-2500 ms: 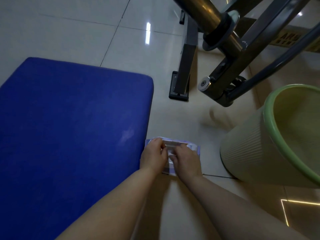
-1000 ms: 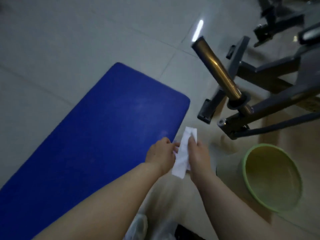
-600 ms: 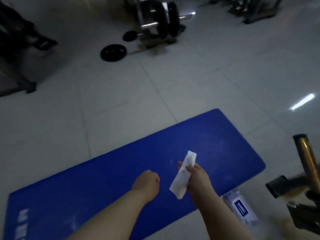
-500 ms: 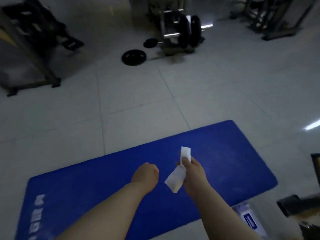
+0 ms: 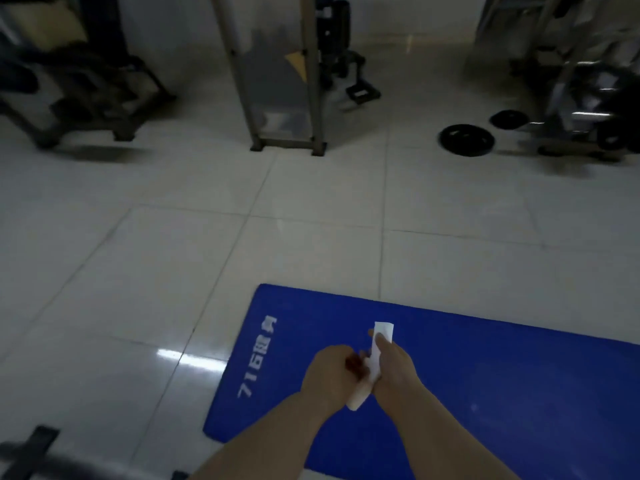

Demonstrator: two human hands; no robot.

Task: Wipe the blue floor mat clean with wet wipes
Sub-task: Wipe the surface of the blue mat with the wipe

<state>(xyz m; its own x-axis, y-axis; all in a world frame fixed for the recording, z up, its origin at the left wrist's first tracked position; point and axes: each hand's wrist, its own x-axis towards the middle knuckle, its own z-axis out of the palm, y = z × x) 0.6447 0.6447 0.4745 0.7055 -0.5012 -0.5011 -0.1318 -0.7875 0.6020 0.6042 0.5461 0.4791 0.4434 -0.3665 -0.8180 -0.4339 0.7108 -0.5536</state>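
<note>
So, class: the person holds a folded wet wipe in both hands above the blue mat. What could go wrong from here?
1. The wet wipe is folded narrow between the left hand and right hand; wiping like this would likely cover little of the blue mat.
2. The mat lies on glossy floor tiles and may slide under pressure.
3. Dim light could hide missed dirt.
</note>
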